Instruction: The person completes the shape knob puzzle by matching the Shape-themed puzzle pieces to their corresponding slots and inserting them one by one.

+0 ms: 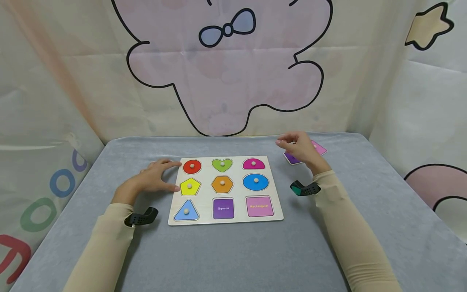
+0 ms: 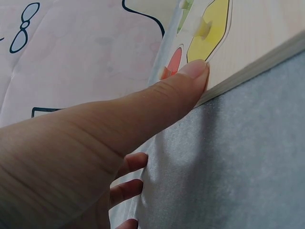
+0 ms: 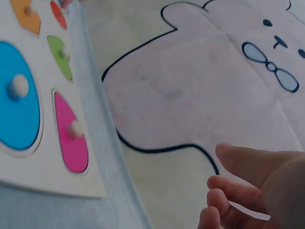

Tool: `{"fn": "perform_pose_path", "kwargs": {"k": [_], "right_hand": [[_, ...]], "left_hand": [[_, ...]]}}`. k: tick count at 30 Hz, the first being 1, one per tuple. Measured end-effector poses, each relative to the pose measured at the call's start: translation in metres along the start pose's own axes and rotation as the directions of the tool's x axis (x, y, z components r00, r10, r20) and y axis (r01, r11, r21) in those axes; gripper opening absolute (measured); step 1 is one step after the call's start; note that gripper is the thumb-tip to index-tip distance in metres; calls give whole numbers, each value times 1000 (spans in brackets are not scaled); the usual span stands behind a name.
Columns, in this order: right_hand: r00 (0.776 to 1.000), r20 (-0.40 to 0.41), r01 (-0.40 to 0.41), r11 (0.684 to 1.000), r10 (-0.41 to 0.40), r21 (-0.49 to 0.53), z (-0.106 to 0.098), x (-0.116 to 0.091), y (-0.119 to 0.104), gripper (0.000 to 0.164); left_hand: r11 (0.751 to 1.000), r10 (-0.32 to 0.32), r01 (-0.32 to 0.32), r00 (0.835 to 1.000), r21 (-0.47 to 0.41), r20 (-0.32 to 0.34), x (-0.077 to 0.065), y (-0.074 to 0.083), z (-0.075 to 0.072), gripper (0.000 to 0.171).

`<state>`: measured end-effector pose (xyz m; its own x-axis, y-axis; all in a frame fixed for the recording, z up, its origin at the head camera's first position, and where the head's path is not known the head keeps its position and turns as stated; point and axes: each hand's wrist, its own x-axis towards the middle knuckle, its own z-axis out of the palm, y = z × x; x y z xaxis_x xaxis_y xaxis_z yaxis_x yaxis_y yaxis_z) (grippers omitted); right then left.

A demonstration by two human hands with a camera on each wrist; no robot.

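A white wooden shape puzzle board [image 1: 237, 206] lies flat on the table. My left hand [image 1: 155, 176] rests at its left edge, the thumb [image 2: 183, 88] touching the board beside the yellow pentagon [image 2: 221, 24]. Nothing shows between the loosely curved fingers of my right hand [image 1: 300, 150], beyond the board's right side; thumb and fingertips stand apart in the right wrist view. Partly hidden under that hand lie a purple piece [image 1: 293, 159] and a pink knobbed piece [image 1: 320, 149]. On the board, the purple recess [image 1: 223, 213] reads "Square" and the pink recess [image 1: 260, 211] "Rectangular".
Knobbed shapes sit in the board's other recesses, among them a red circle [image 1: 191, 171], a blue oval [image 1: 248, 184] and a blue triangle [image 1: 184, 216]. Grey cloth covers the table [image 1: 226, 259]. Behind its far edge hangs a printed curtain [image 1: 226, 81].
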<state>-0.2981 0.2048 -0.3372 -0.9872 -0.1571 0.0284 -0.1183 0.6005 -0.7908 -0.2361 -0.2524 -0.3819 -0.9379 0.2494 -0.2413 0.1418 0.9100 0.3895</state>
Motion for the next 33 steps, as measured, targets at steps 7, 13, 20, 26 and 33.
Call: {"fn": "perform_pose_path", "kwargs": {"k": [7, 13, 20, 26, 33], "right_hand": [[993, -21, -119, 993, 118, -21, -5, 4, 24, 40], [994, -71, -90, 992, 84, -85, -9, 8, 42, 32], [992, -68, -114, 985, 106, -131, -14, 8, 55, 34], [990, -31, -139, 981, 136, -137, -18, 9, 63, 35], [993, -9, -121, 975, 121, -185, -18, 10, 69, 30]], "left_hand": [[1000, -10, 10, 1000, 3, 1, 0, 1, 1, 93], [1000, -17, 17, 1000, 7, 6, -1, 2, 0, 93], [1000, -11, 11, 1000, 7, 1, 0, 2, 0, 93], [1000, -14, 14, 1000, 10, 3, 1, 3, 1, 92], [1000, -16, 16, 1000, 12, 2, 1, 3, 1, 92]]}}
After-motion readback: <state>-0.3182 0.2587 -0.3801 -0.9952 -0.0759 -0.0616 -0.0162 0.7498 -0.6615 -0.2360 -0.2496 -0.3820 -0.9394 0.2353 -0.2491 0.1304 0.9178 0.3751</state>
